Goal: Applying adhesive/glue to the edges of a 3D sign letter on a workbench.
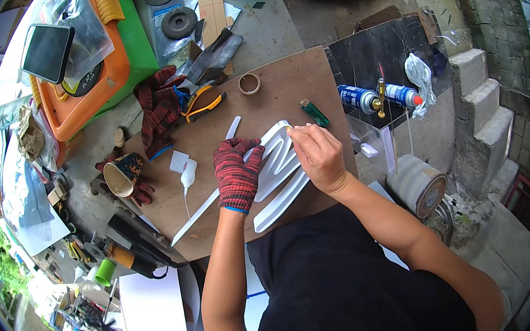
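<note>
My left hand (238,174), in a red-and-black knitted glove, is closed on the left side of a white piece with several curved raised walls (273,183). Bare, my right hand (319,155) pinches at the far end of that piece; a small yellowish bit shows at its fingertips, too small to name. A long white strip (194,220) runs from under the gloved hand toward the near left. Beyond that hand lies a short white strip (232,127). Left of it sits a small white bottle with a thin nozzle (189,173). A green lighter (314,113) lies past my right hand.
The brown board (294,77) also carries a cardboard ring (249,84), yellow-handled pliers (204,103) and a spare glove (157,106). At left stand a paper cup (121,175) and an orange-green toolbox (138,56). Blue canisters (358,97) with a brass torch head lie right, near concrete steps (494,125).
</note>
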`<state>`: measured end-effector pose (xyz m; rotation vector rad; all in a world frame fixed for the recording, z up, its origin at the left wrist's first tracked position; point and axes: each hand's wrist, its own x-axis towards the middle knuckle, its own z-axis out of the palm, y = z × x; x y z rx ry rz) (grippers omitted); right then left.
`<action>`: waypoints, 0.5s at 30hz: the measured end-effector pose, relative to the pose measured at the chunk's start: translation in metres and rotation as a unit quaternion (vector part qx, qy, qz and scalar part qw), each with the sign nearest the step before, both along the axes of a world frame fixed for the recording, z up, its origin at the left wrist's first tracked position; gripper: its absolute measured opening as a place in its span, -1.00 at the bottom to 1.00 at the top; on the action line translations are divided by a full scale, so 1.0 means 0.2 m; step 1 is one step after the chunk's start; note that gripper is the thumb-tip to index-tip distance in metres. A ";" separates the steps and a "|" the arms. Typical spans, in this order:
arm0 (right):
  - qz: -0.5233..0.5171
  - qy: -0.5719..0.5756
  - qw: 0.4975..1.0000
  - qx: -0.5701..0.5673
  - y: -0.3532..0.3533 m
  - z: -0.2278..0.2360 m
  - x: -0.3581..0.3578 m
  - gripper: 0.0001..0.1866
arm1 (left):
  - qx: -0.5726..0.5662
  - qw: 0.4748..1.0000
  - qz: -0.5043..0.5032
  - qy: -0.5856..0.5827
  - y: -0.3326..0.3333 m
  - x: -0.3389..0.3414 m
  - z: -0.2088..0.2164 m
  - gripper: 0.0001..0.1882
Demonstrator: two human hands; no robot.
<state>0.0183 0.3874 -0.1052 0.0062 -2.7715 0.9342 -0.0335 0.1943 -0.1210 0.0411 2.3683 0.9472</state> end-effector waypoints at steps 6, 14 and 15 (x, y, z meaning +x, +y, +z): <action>-0.004 0.001 1.000 -0.005 -0.01 -0.01 0.00 -0.70 | -0.006 1.000 -0.002 -0.004 0.00 0.00 -0.01 -0.74; 0.004 0.007 1.000 0.009 0.01 0.01 -0.02 -0.67 | 0.002 1.000 0.006 0.018 0.00 -0.03 -0.03 -0.73; 0.007 0.009 1.000 0.009 0.00 0.01 -0.01 -0.67 | 0.002 1.000 0.001 0.017 0.00 -0.03 -0.04 -0.73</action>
